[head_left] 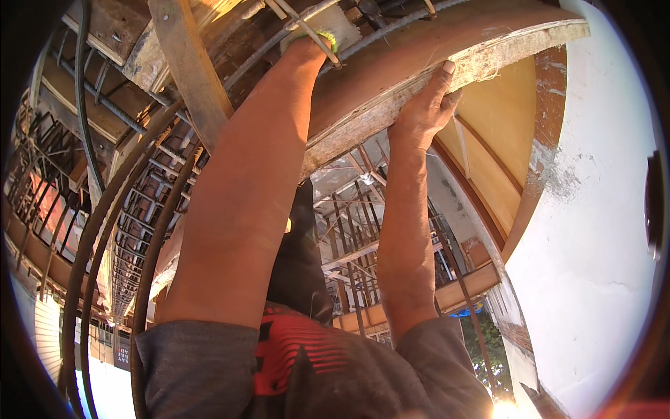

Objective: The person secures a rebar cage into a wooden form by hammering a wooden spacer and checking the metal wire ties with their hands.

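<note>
My right hand (424, 112) grips a wide wooden board (391, 52) by its rough pale edge. The thumb lies along that edge, and the fingers curl partly out of sight beneath it. Across the upper part of the view, the board has a reddish-brown face. My left arm stretches over it, and my left hand (309, 47) is at the top, beside a thin steel bar (307, 31). Yellow-green material (326, 38) shows around that hand, too little of it to name. The fingers are hidden, as is whatever they touch. A pale grey flat piece (338, 28) lies just past the hand.
Several bent dark rods (94, 258) curve down the left side. A narrow wooden plank (188, 66) slants at upper left, near a long cage of steel bars (129, 251). At right stands a white wall (593, 230) beside yellowish panels (499, 119). Upright bars (356, 223) rise below the board.
</note>
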`<state>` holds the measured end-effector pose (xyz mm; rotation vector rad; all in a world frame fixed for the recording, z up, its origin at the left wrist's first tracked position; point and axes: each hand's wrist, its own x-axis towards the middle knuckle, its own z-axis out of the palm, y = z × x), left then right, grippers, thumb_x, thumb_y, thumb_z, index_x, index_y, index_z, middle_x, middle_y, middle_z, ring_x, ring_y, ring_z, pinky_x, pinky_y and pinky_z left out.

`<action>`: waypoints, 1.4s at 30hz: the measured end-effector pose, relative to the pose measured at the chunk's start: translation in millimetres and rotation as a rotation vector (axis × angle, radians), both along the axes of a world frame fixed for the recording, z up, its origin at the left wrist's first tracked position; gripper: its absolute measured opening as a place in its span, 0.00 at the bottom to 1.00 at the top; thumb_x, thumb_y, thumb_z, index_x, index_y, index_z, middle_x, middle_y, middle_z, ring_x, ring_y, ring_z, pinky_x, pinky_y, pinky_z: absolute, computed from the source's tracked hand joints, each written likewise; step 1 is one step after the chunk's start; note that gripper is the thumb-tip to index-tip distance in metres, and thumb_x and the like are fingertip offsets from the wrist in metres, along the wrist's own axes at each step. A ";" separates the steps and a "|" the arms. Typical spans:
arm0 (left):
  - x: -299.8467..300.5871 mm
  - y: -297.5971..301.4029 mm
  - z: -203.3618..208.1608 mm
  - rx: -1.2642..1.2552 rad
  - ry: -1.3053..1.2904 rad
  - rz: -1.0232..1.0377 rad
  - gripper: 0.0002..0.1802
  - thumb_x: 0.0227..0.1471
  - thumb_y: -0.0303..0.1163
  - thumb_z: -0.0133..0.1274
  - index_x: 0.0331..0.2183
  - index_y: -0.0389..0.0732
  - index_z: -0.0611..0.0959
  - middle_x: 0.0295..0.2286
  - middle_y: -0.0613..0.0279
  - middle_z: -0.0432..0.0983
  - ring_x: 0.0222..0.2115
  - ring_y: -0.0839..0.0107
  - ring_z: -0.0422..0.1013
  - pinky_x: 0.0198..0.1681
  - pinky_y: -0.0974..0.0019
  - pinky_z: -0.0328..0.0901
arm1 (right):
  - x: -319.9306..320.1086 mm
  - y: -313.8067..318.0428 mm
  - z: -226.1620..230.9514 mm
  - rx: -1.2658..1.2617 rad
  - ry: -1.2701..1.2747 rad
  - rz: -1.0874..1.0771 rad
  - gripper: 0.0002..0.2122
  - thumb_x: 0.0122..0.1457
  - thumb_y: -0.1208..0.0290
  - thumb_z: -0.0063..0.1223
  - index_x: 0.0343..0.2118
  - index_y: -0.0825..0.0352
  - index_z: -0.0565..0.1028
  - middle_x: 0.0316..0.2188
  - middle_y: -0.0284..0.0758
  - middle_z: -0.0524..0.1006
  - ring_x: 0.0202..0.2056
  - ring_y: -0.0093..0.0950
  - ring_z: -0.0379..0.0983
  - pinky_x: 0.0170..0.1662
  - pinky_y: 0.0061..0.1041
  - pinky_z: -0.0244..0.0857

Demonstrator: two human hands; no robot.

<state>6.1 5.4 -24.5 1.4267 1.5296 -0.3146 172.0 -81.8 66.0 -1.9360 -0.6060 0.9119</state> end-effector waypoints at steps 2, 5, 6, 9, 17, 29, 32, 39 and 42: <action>1.1 -0.1 -0.7 0.003 -0.003 -0.004 0.28 0.52 0.51 0.54 0.50 0.45 0.82 0.46 0.47 0.79 0.47 0.52 0.76 0.51 0.54 0.70 | 0.1 0.9 -4.3 0.019 -0.002 -0.021 0.55 0.59 0.37 0.53 0.67 0.83 0.40 0.60 0.49 0.64 0.58 0.38 0.64 0.61 0.35 0.60; -10.9 4.6 -12.8 -0.004 -0.004 -0.001 0.29 0.52 0.51 0.54 0.51 0.45 0.81 0.47 0.47 0.79 0.48 0.52 0.76 0.51 0.54 0.70 | -6.4 0.1 2.1 0.016 0.013 -0.030 0.54 0.59 0.37 0.53 0.68 0.81 0.40 0.62 0.50 0.62 0.60 0.39 0.62 0.61 0.36 0.60; -10.8 7.4 -10.8 -0.003 -0.002 -0.004 0.29 0.52 0.51 0.54 0.51 0.45 0.81 0.47 0.47 0.79 0.48 0.52 0.76 0.51 0.54 0.70 | -9.3 1.4 4.7 0.014 0.023 -0.033 0.54 0.59 0.37 0.53 0.68 0.81 0.40 0.63 0.51 0.61 0.60 0.39 0.62 0.61 0.37 0.60; -1.7 -3.9 -6.3 -0.001 0.002 -0.011 0.29 0.53 0.52 0.54 0.52 0.46 0.80 0.47 0.47 0.78 0.48 0.52 0.75 0.51 0.54 0.70 | -0.8 0.9 4.8 0.097 0.141 0.072 0.54 0.59 0.37 0.53 0.68 0.80 0.40 0.65 0.52 0.59 0.61 0.40 0.61 0.62 0.37 0.60; -8.1 1.8 -23.4 0.012 -0.003 -0.019 0.30 0.53 0.52 0.53 0.53 0.47 0.78 0.48 0.47 0.77 0.49 0.52 0.75 0.51 0.54 0.70 | -4.6 2.0 2.2 0.026 0.041 -0.003 0.53 0.60 0.38 0.53 0.68 0.80 0.39 0.60 0.50 0.63 0.59 0.39 0.63 0.60 0.38 0.61; 17.4 1.6 -35.0 0.031 -0.003 -0.029 0.31 0.54 0.53 0.52 0.56 0.49 0.76 0.50 0.47 0.76 0.50 0.51 0.74 0.52 0.53 0.70 | 22.6 50.2 93.1 0.058 -0.970 1.292 0.12 0.64 0.63 0.54 0.41 0.65 0.82 0.40 0.42 0.81 0.48 0.36 0.75 0.48 0.41 0.70; -1.1 13.7 -46.1 0.020 0.076 0.027 0.32 0.54 0.53 0.52 0.57 0.49 0.75 0.51 0.47 0.75 0.51 0.51 0.73 0.52 0.53 0.70 | -12.5 91.0 108.0 -0.356 -1.236 1.906 0.17 0.68 0.54 0.46 0.49 0.59 0.80 0.44 0.38 0.81 0.51 0.37 0.75 0.54 0.41 0.67; 14.0 11.3 -48.0 0.032 0.053 0.006 0.33 0.55 0.54 0.52 0.58 0.50 0.74 0.52 0.47 0.75 0.52 0.51 0.73 0.52 0.53 0.70 | -17.4 142.3 35.2 -1.035 -0.937 2.240 0.25 0.70 0.45 0.32 0.60 0.53 0.71 0.55 0.39 0.76 0.55 0.43 0.71 0.58 0.41 0.65; 7.3 9.3 -46.1 0.033 0.093 0.057 0.33 0.55 0.54 0.52 0.59 0.50 0.73 0.52 0.47 0.74 0.52 0.51 0.73 0.52 0.53 0.70 | -30.3 147.6 25.0 -0.881 -0.867 2.413 0.26 0.70 0.43 0.33 0.60 0.54 0.72 0.56 0.39 0.75 0.56 0.45 0.70 0.59 0.40 0.64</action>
